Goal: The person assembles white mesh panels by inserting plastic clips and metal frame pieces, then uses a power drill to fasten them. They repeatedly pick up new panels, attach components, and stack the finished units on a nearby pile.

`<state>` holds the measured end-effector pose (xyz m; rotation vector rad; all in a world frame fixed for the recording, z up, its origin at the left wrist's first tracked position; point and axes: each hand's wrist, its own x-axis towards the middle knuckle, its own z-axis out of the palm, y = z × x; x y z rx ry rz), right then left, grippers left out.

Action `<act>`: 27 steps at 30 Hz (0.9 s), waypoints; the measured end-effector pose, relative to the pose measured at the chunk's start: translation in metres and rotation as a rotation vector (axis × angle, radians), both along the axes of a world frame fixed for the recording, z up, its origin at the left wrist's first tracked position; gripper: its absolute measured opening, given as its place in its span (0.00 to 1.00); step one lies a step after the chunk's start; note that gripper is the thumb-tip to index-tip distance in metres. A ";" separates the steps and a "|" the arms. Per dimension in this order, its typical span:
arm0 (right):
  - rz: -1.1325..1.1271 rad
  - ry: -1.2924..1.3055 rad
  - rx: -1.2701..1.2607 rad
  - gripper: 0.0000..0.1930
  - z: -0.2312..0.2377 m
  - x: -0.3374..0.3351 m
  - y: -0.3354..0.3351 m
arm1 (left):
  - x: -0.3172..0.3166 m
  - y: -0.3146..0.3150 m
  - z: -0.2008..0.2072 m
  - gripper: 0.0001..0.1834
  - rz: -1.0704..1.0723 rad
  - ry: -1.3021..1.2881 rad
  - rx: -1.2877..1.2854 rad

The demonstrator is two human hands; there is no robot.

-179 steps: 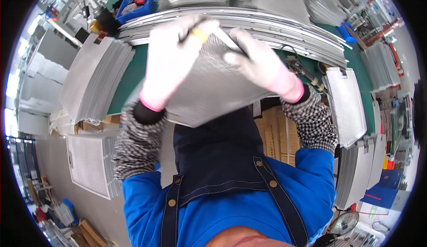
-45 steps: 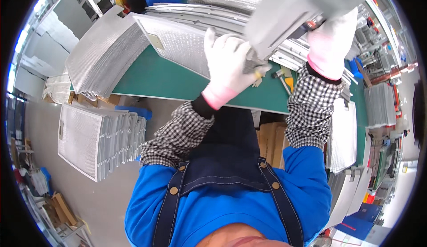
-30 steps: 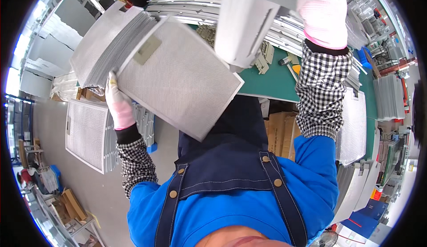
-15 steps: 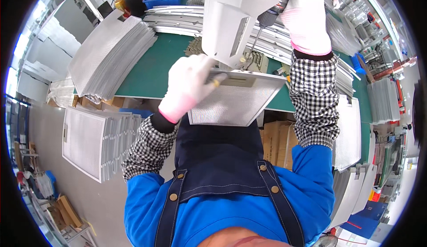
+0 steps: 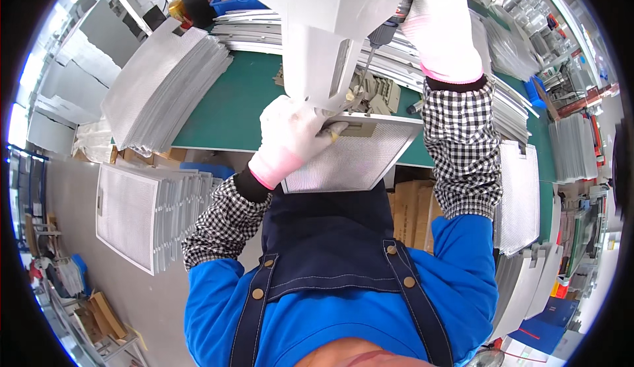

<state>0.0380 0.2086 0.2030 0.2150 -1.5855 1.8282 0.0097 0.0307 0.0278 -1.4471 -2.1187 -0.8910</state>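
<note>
Mesh panel (image 5: 353, 159) sits clasped in my left hand (image 5: 290, 132), fingers curled, while beyond it, beside a screwdriver (image 5: 384, 35), my right hand's (image 5: 441, 27) finger closure I cannot tell.

Tilted silver mesh panel (image 5: 353, 161) (pale-framed), power driver (image 5: 384, 35) near its top edge

Two gloves (image 5: 290, 132) (image 5: 446, 33), one power driver (image 5: 383, 35)

Navy apron (image 5: 323, 261), blue shirt (image 5: 330, 311), checked sleeves (image 5: 462, 146)
</note>
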 end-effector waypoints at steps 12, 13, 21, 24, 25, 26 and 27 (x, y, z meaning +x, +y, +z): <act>0.027 0.007 0.166 0.13 -0.005 0.008 -0.003 | -0.008 -0.010 -0.026 0.29 -0.022 0.000 -0.178; 0.022 -0.029 0.141 0.13 -0.005 0.009 -0.007 | -0.009 -0.011 -0.028 0.30 -0.041 -0.008 -0.171; -0.218 0.350 0.686 0.13 -0.011 -0.005 0.006 | -0.005 -0.020 -0.030 0.25 -0.090 -0.083 -0.220; -0.167 0.322 0.661 0.17 -0.050 0.005 0.027 | -0.012 -0.011 -0.057 0.16 -0.131 -0.154 -0.015; -0.056 0.255 0.512 0.19 -0.052 0.010 0.020 | -0.013 -0.010 -0.060 0.14 -0.165 -0.218 0.039; 0.043 0.193 0.348 0.21 -0.054 0.015 0.012 | -0.013 -0.011 -0.060 0.14 -0.222 -0.345 0.069; 0.092 0.147 0.264 0.21 -0.057 0.014 0.008 | -0.014 -0.012 -0.059 0.15 -0.247 -0.369 0.073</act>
